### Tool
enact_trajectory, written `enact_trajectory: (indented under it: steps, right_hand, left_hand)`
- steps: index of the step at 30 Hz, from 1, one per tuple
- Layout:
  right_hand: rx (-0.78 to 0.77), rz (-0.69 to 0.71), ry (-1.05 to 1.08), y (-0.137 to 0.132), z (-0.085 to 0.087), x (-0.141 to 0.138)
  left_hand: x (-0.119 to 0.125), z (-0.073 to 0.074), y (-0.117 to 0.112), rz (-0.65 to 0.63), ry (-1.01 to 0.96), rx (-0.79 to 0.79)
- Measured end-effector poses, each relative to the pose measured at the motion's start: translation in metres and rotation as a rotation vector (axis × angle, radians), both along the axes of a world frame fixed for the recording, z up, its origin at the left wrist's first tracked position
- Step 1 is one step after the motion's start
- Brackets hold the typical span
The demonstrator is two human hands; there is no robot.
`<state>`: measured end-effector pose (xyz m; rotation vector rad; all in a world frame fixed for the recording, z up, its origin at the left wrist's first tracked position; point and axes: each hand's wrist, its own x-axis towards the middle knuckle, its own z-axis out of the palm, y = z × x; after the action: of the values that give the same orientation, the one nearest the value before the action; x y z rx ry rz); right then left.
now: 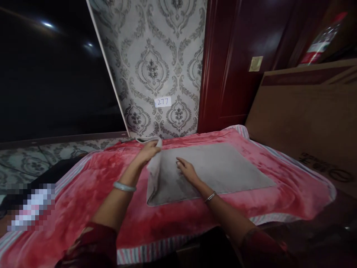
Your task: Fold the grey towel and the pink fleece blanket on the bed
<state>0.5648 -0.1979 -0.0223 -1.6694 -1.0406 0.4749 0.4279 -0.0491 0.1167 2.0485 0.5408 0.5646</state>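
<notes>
A grey towel-like cloth [217, 165] lies flat on a red and pink plush blanket [108, 178]. Its left end is lifted and folded over. My left hand [150, 150], with a pale bangle at the wrist, grips that raised edge, fingers closed around the fabric. Over the middle of the cloth is my right hand [187, 170], a thin bracelet on its wrist. Its index finger reaches out while the others bend loosely, and no object shows between them. Whether it touches the cloth I cannot tell.
Behind the blanket stands a patterned wall with a paper label [163, 101] reading 277. A large dark screen [55, 70] is at the left. To the right are a cardboard box [301, 115], a red-capped bottle [323, 42] and a dark red door panel [223, 56].
</notes>
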Motion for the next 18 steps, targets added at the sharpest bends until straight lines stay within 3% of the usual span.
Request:
enact_trajectory:
  steps: [4,6,8,11,15,18]
  right_hand:
    - [0.045,0.040,0.547,-0.022,0.000,0.027]
    - [0.028,0.083,0.608,-0.031,-0.007,0.029]
    - [0.031,0.083,0.591,-0.036,-0.015,0.028]
    - [0.047,0.050,0.565,-0.034,-0.023,0.028]
    - [0.045,-0.051,0.521,-0.019,-0.022,0.038]
    - [0.055,-0.117,0.475,-0.013,-0.018,0.051]
  left_hand:
    - [0.066,-0.044,-0.071,-0.112,0.186,-0.035]
    - [0.078,-0.069,-0.096,-0.181,0.273,-0.087]
    - [0.076,-0.086,-0.104,-0.232,0.304,-0.134]
    - [0.052,-0.094,-0.082,-0.194,0.219,-0.134]
    - [0.000,-0.098,-0.026,0.144,-0.090,0.032]
    - [-0.032,-0.113,-0.003,0.296,-0.098,0.005]
